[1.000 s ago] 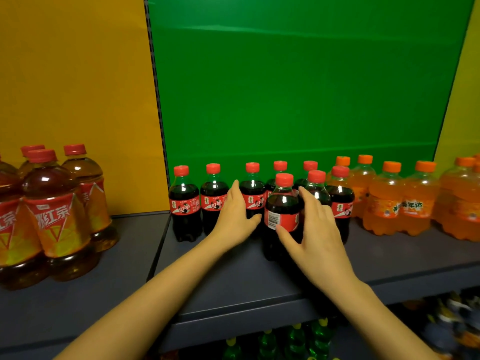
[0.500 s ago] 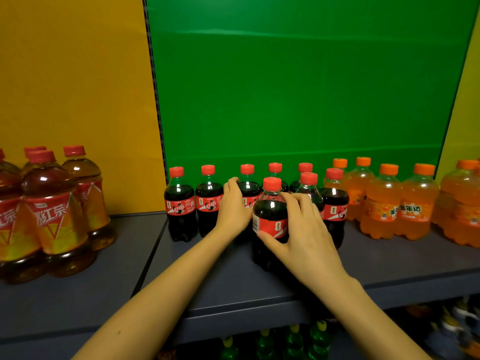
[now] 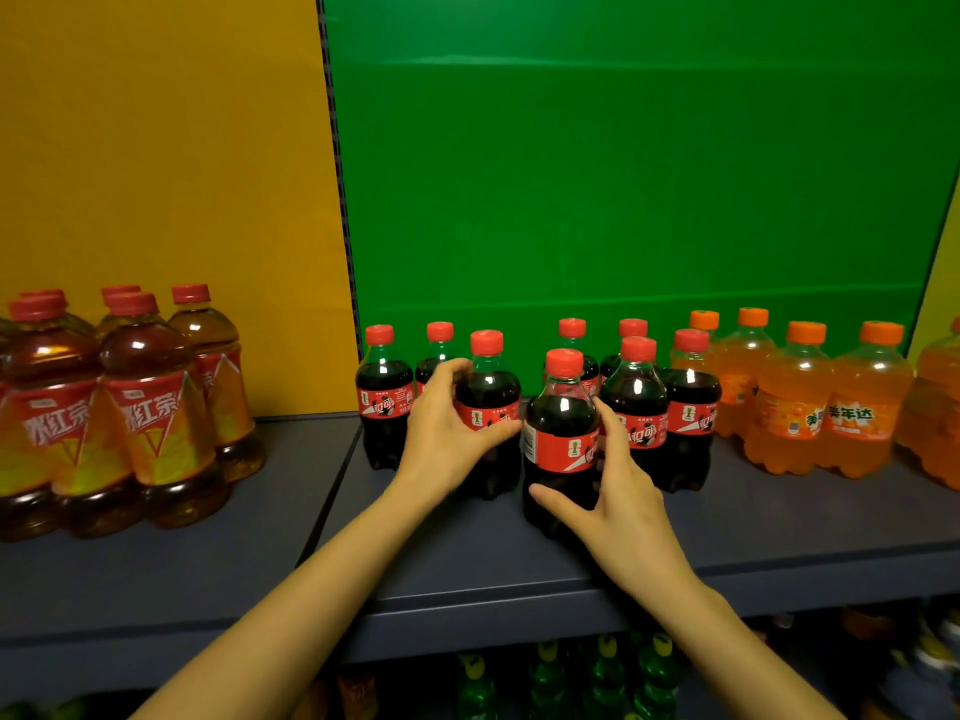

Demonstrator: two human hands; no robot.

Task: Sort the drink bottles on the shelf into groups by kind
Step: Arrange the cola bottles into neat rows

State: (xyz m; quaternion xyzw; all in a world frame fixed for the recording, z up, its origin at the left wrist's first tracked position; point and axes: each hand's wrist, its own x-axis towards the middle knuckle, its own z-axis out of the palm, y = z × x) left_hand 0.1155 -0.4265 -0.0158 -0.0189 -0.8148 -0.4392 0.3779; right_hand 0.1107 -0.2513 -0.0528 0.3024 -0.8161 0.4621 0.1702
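Several small cola bottles with red caps stand in the middle of the dark shelf (image 3: 467, 558). My left hand (image 3: 447, 428) grips one cola bottle (image 3: 488, 387) round its label, pulled forward of the back row. My right hand (image 3: 613, 491) holds the front cola bottle (image 3: 563, 433), thumb low on its near side and fingers behind it. More cola bottles (image 3: 636, 392) stand just behind and to the right. Orange soda bottles (image 3: 789, 402) are grouped at the right.
Large iced-tea bottles (image 3: 150, 402) with red caps stand on the left shelf section before a yellow back panel. A green panel backs the middle section. Green bottles (image 3: 602, 672) sit on the shelf below. The shelf's front edge runs just under my wrists.
My left hand has closed on a back-row cola bottle and drawn it forward. My right hand has slid lower on the front cola bottle, which sits nearer the shelf's front.
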